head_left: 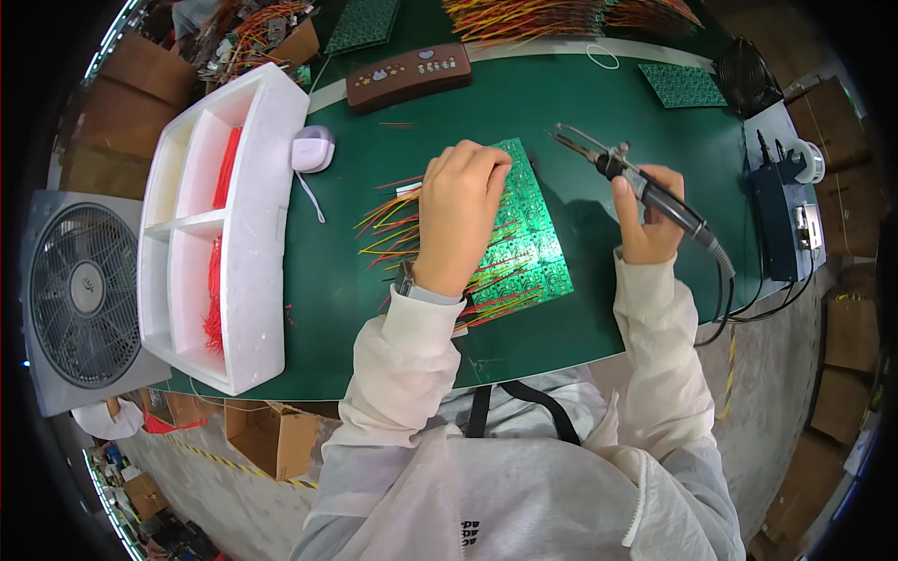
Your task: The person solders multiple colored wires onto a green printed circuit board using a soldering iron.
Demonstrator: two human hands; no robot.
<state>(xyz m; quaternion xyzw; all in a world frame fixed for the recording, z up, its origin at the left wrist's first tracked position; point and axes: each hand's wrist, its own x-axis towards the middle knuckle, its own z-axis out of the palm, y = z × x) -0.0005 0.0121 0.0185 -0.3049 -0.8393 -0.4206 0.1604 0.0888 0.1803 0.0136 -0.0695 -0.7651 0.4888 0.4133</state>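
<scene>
A green circuit board panel (535, 220) lies on the green table in front of me, with several red and yellow wires (388, 229) sticking out past its left side. My left hand (458, 201) is over the board's left part, palm down, its fingers curled together near the far edge. Whatever those fingertips pinch is hidden beneath them. To the right of the board, my right hand (650, 222) grips a soldering iron (681, 213) with a thin metal guide along its front. Its tip points up and left, raised apart from the board.
A white foam box (257, 309) with compartments of red wires (226, 168) stands left, beside a fan (87, 285). Behind are a lilac case (313, 150), a brown pencil case (409, 79), wire bundles (524, 19) and another board (683, 86). The iron's cable trails toward a dark blue station (778, 215).
</scene>
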